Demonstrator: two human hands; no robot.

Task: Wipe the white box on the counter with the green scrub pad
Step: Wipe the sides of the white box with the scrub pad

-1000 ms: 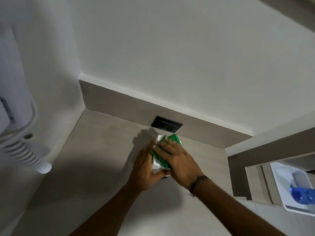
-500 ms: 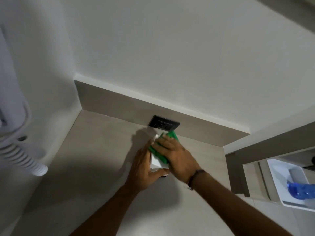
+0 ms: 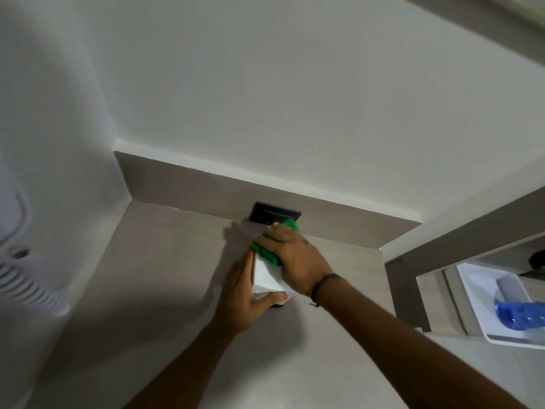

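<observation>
Hands: left grips one white box; right presses one green pad.

counter: matt grey stone-look | white box: smooth, matt | green scrub pad: fibrous | wall: matt paint

A pale grey-beige counter fills the near and middle ground, running into a corner at far left. A low upstand of the same tone edges its far side, with a black socket plate set in it. Above rises a plain white wall, dimly and evenly lit. At left, a white wall-mounted unit with a coiled cord hangs. At right, past a grey frame, a white tray holds 1 blue bottle.
</observation>
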